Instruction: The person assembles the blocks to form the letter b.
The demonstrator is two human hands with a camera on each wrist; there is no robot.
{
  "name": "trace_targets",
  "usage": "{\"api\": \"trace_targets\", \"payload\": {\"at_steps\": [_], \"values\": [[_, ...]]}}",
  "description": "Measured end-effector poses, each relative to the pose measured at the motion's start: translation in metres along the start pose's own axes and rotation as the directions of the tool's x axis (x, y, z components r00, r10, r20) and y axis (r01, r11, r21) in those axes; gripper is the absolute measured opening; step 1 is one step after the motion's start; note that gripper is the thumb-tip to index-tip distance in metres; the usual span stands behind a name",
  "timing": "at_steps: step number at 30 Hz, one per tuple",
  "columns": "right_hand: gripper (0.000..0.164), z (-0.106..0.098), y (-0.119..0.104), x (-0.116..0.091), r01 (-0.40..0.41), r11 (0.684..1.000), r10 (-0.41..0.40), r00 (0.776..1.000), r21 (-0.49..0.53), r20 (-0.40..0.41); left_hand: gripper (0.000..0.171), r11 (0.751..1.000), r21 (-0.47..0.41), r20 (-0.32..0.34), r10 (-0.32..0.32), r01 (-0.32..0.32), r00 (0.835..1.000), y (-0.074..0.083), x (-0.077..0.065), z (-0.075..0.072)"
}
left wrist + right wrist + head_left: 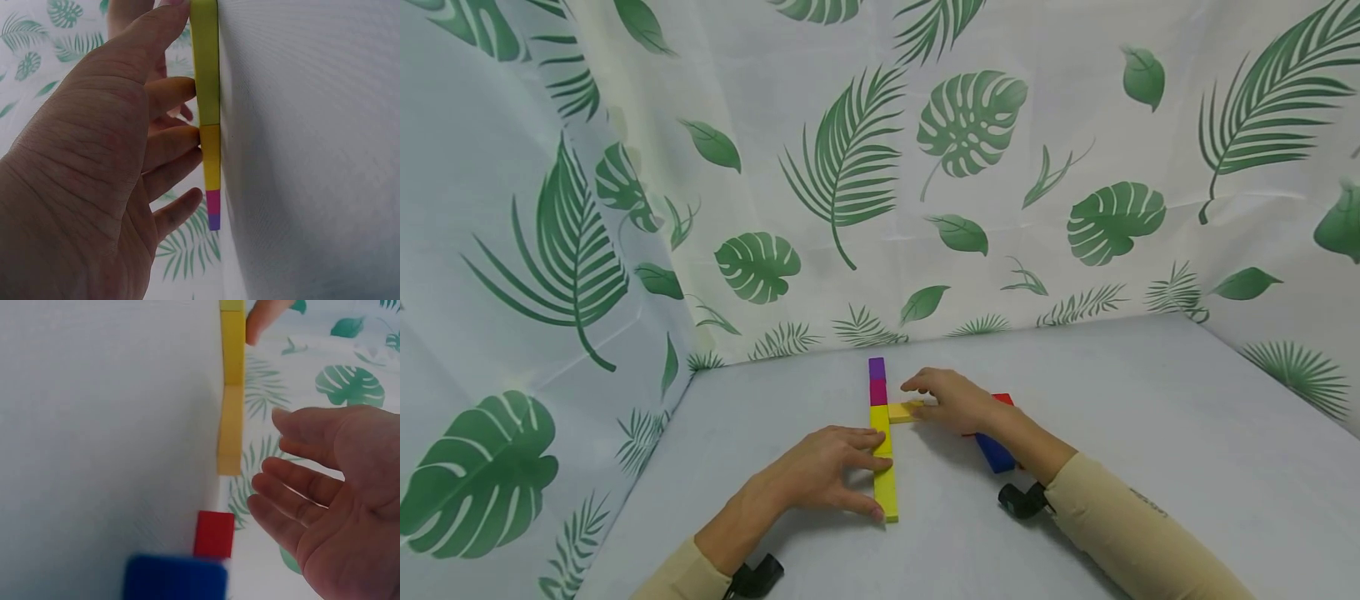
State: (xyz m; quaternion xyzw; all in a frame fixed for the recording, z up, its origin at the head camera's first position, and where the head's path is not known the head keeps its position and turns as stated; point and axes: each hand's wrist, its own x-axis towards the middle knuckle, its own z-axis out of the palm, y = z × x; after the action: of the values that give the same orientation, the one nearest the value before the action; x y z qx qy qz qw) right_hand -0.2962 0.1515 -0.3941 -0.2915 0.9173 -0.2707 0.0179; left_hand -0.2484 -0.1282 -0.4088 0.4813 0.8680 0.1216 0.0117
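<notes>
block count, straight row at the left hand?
4: purple block at the far end, then magenta block, yellow block, and yellow-green block nearest the person. The left hand partly covers the last two; none looks hidden.

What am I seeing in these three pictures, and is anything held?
There is no machine: each grip is a person's bare hand. The head camera gives the wide view; a camera on each wrist gives sideways close-ups. On the white surface, a purple block, a magenta block, a yellow block and a yellow-green block form a row, with an orange block branching to the right. A blue block and a red block lie near the right forearm. The left grip touches the row; the right grip hovers by the orange block. Neither appears to hold anything.
</notes>
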Motion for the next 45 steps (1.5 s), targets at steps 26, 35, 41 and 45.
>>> {"api": "trace_targets", "payload": {"at_steps": [26,35,41,45], "values": [[0.048,-0.041,0.019,-0.030,-0.025,0.999,0.027,0.998,0.035,-0.054,0.074,0.999,-0.021,0.021,-0.023,0.024,1.000,0.000,0.001,0.000],[0.047,-0.043,0.026,-0.029,-0.023,0.999,0.025,0.999,0.039,-0.037,0.074,0.999,-0.027,0.023,-0.032,0.032,0.999,-0.001,0.001,0.001],[0.047,-0.043,0.029,-0.029,-0.022,0.999,0.023,0.999,0.048,-0.024,0.075,0.999,-0.023,0.020,-0.027,0.027,0.999,-0.002,0.001,0.002],[0.046,-0.043,0.030,-0.030,-0.023,0.998,0.024,1.000,0.055,-0.018,0.075,1.000,-0.019,0.021,-0.022,0.023,1.000,-0.001,0.001,0.002]]}}
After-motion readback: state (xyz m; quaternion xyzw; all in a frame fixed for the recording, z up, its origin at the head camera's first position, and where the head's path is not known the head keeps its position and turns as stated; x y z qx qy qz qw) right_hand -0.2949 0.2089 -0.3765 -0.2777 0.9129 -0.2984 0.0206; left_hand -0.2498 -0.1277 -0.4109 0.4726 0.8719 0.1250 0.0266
